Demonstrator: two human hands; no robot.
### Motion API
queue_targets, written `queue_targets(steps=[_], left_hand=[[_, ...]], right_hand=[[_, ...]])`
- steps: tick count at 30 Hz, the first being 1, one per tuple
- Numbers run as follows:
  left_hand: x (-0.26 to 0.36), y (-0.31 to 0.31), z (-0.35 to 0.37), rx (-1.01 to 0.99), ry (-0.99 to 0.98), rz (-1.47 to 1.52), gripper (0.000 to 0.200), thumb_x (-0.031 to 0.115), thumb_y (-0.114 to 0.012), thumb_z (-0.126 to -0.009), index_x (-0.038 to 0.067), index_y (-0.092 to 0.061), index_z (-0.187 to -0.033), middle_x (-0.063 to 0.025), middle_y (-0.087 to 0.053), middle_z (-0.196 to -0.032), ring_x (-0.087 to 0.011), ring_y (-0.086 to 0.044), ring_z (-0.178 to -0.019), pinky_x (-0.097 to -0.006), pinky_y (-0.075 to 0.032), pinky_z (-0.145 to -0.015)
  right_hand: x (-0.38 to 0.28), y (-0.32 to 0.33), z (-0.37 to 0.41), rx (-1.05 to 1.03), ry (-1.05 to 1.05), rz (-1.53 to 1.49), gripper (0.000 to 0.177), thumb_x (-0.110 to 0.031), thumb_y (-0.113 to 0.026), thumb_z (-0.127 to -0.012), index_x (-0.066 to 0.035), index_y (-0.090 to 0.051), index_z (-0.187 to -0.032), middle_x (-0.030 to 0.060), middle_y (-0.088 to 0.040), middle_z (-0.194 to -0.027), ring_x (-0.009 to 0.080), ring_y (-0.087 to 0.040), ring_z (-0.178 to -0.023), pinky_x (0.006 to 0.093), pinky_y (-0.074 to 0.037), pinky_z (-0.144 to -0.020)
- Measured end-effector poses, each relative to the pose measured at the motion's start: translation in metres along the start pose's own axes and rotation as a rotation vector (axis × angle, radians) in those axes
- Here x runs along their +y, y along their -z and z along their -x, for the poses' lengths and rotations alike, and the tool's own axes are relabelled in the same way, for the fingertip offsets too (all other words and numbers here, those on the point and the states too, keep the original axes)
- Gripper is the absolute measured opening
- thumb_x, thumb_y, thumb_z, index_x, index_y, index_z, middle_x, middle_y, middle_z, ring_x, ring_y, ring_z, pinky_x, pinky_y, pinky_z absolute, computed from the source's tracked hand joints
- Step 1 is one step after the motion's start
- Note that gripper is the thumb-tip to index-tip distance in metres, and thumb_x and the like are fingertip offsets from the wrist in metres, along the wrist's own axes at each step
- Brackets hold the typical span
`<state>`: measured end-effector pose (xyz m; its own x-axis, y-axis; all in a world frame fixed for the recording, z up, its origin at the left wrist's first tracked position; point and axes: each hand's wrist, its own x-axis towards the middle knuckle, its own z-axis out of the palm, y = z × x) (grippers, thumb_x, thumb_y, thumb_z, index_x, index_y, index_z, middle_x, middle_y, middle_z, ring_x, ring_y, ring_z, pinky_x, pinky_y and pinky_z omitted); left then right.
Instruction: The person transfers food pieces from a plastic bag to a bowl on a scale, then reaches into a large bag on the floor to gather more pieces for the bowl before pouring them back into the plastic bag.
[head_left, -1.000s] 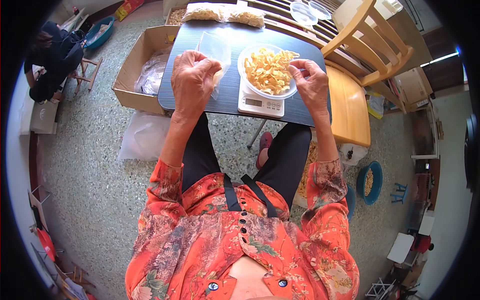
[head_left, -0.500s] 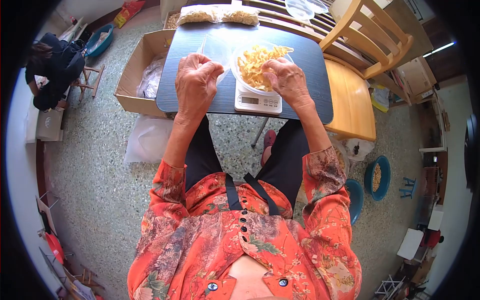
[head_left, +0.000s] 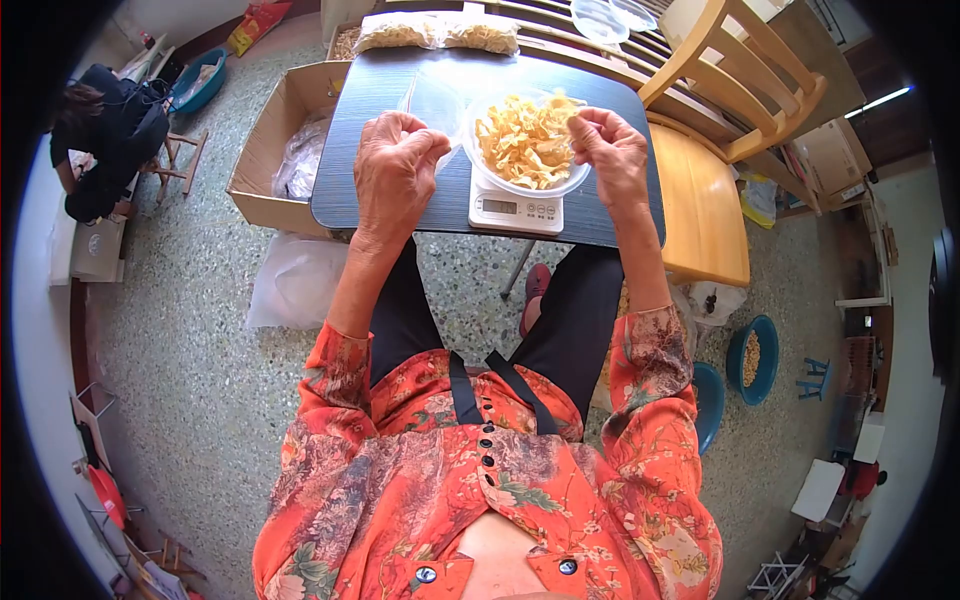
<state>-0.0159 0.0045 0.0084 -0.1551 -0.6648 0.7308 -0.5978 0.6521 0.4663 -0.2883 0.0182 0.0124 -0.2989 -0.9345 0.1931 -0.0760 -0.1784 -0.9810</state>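
A clear plastic bag (head_left: 437, 98) lies over the dark table, and my left hand (head_left: 397, 165) pinches its near edge with curled fingers. To the right, a bowl (head_left: 474, 166) full of pale yellow, curled dried slices (head_left: 525, 140) rests on a white kitchen scale (head_left: 516, 209) with a grey display. My right hand (head_left: 612, 155) is at the bowl's right rim, thumb and fingers pressed together. Whatever is between those fingertips, if anything, is too small to make out.
Two filled packets (head_left: 440, 32) lie at the far edge of the table (head_left: 340, 190). Left of it stands a cardboard box (head_left: 262, 140) holding plastic bags; right, a wooden chair (head_left: 705, 220). Blue basins (head_left: 752, 360) sit on the floor. Another person (head_left: 110, 135) sits far left.
My right hand has moved right, from over the slices to the bowl's right rim. My left hand has barely shifted and still pinches the bag.
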Motion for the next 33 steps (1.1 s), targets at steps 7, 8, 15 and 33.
queue_targets(steps=[7,8,15,33], left_hand=[[0.000,-0.003,-0.001,0.006,-0.006,0.005,0.015,0.006,-0.080,-0.073,0.011,-0.078,-0.086,-0.0058,-0.063,-0.091,-0.0246,-0.059,-0.091,-0.0361,-0.049,-0.079],[0.000,-0.003,-0.001,-0.002,-0.002,0.011,0.015,0.006,-0.080,-0.073,0.011,-0.078,-0.086,-0.0063,-0.063,-0.091,-0.0251,-0.059,-0.092,-0.0364,-0.049,-0.079],[0.001,-0.008,0.004,-0.014,-0.008,0.025,0.013,0.006,-0.078,-0.074,0.011,-0.077,-0.085,-0.0083,-0.063,-0.092,-0.0278,-0.059,-0.094,-0.0389,-0.048,-0.081],[-0.008,0.009,0.004,0.013,-0.048,-0.057,0.014,0.007,-0.079,-0.073,0.012,-0.077,-0.087,-0.0052,-0.061,-0.092,-0.0241,-0.058,-0.090,-0.0365,-0.049,-0.076]], right_hand=[[0.000,-0.009,-0.006,0.132,-0.227,-0.621,0.025,-0.015,-0.077,-0.089,-0.002,-0.063,-0.106,0.0018,-0.066,-0.078,0.0072,-0.062,-0.059,0.0178,-0.056,-0.053],[-0.003,-0.015,-0.003,0.144,-0.214,-0.640,0.026,-0.014,-0.077,-0.089,-0.003,-0.062,-0.107,0.0021,-0.065,-0.078,0.0074,-0.062,-0.059,0.0179,-0.056,-0.053],[-0.042,-0.097,0.014,0.081,0.046,-0.386,0.025,-0.016,-0.076,-0.091,0.002,-0.063,-0.104,0.0042,-0.066,-0.075,0.0077,-0.060,-0.057,0.0201,-0.054,-0.053],[-0.049,-0.112,0.019,-0.130,0.661,0.680,0.016,-0.006,-0.065,-0.090,-0.006,-0.073,-0.103,0.0143,-0.070,-0.095,0.0296,-0.069,-0.079,0.0404,-0.053,-0.075]])
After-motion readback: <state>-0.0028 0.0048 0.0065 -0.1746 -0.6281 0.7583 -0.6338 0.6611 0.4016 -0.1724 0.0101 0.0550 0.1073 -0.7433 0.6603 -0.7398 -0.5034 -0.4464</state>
